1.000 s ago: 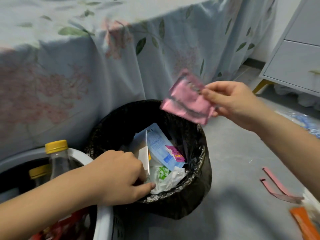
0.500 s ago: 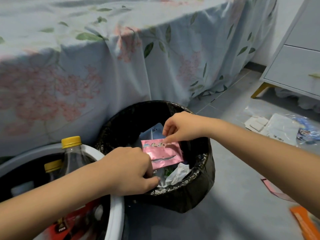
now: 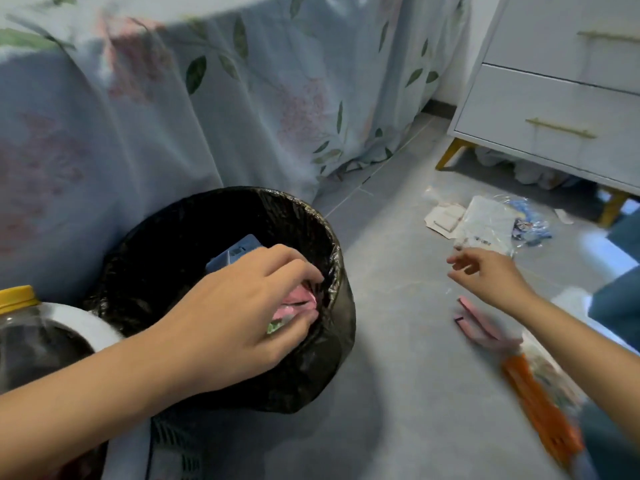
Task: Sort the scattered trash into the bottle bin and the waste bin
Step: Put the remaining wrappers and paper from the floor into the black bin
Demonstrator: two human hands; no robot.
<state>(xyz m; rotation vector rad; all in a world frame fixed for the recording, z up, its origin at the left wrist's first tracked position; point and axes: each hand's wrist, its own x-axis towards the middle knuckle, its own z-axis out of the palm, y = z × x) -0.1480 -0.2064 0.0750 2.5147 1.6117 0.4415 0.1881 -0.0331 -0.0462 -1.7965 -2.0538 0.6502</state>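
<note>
- Waste bin, lined with a black bag, stands against the hanging floral bedsheet; it serves as my landmark here.
- Inside it: a pale blue carton at the back, a pink wrapper near the front rim, and a scrap of green-printed white paper just under that.
- Left hand reaches into the waste bin, its fingers curled and pressing down on the pink wrapper.
- Left of the waste bin, touching it, is the white-rimmed bottle bin, with a yellow-capped bottle of dark drink standing in it.
- Right hand hovers well right of the waste bin, fingers loosely spread, holding nothing.
- On the floor right of the waste bin: pink strips, an orange wrapper, and farther off clear plastic packaging.
- Printing on the carton is too blurred to read.
</note>
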